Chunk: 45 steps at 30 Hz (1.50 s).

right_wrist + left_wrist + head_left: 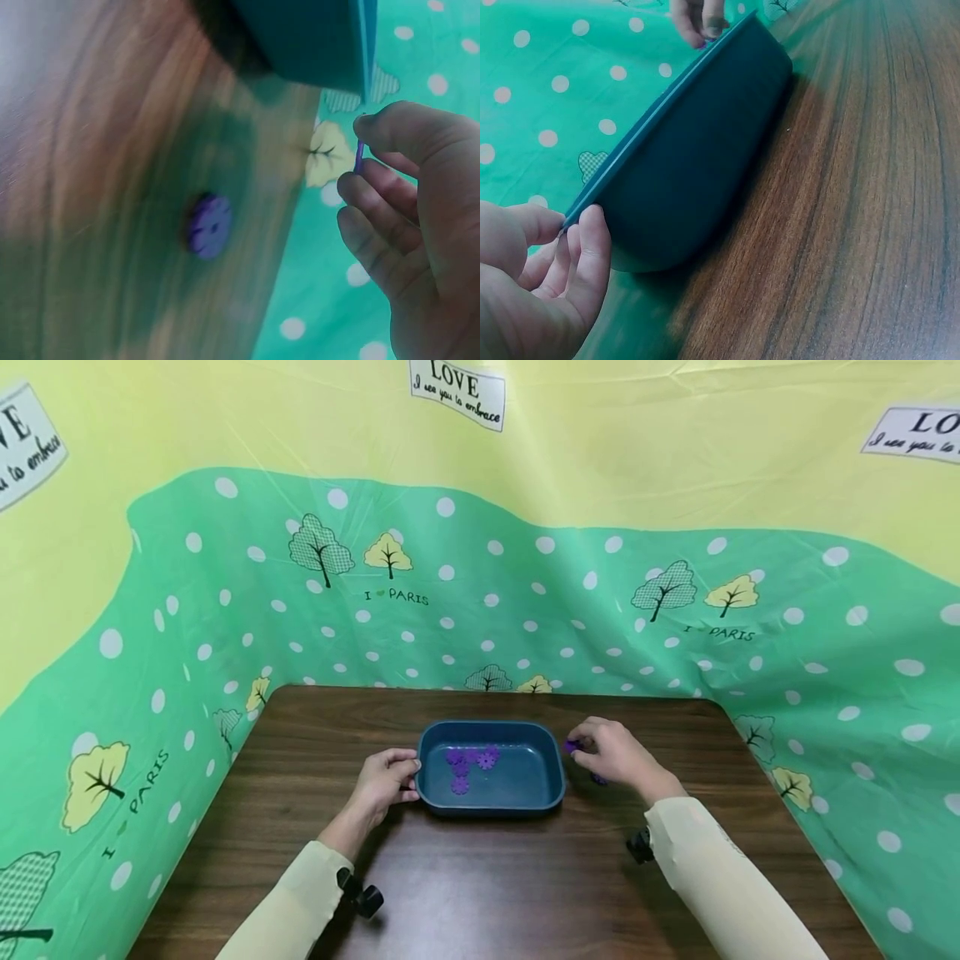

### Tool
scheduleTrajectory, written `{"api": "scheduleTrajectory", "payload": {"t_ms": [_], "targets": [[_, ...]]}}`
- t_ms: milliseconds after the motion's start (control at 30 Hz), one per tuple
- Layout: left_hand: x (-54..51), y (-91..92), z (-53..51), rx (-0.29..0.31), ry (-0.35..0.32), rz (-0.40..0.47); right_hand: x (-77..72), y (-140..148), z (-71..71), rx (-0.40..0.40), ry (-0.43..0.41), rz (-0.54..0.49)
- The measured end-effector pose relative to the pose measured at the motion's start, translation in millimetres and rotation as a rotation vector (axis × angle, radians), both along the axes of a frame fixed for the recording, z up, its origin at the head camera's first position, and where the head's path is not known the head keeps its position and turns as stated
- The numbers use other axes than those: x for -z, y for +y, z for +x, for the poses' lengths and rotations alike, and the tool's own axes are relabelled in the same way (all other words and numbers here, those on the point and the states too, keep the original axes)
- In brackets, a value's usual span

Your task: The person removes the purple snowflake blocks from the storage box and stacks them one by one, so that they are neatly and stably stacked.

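A dark blue rectangular basin [487, 812] stands on the table, with several purple snowflake discs [460, 786] lying in its left half. At the basin's left end, my left hand [382, 781] pinches the rim between thumb and fingers; the left wrist view shows this grip on the basin wall [697, 150]. My right hand [617, 756] is just off the basin's right end. Between its thumb and fingertips it pinches a purple snowflake disc [358, 156], seen edge-on in the right wrist view. Below that hand, another purple snowflake disc [210, 226] lies on the table.
The brown wood-grain table [480, 877] reaches back to a green and yellow patterned cloth [480, 593], which hangs behind it and along both sides. Black wrist-worn devices [362, 893] sit at both sleeve cuffs.
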<state>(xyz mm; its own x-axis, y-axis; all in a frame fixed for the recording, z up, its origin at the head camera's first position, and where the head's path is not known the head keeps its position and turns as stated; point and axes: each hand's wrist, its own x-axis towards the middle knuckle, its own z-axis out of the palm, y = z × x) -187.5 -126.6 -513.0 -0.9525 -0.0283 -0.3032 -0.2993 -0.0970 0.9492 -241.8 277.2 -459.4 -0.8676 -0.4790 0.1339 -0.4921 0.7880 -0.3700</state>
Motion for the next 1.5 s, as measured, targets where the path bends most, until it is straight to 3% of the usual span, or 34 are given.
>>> {"api": "scheduleTrajectory", "payload": {"t_ms": [433,900,1167,1500], "targets": [[0.0,0.5,-1.2,-0.001,-0.013,-0.007,23.6,35,12.8,0.088,-0.021,0.049],[-0.2,0.1,0.2,0.001,-0.012,-0.005,38.5,50,17.0,0.165,-0.104,0.091],[1.3,-1.0,0.9,0.0,-0.007,-0.013,49.5,52,15.7,0.155,-0.088,0.08],[0.2,-0.2,-0.1,-0.001,-0.002,-0.009,51.2,51,17.5,0.157,-0.091,0.078]]}}
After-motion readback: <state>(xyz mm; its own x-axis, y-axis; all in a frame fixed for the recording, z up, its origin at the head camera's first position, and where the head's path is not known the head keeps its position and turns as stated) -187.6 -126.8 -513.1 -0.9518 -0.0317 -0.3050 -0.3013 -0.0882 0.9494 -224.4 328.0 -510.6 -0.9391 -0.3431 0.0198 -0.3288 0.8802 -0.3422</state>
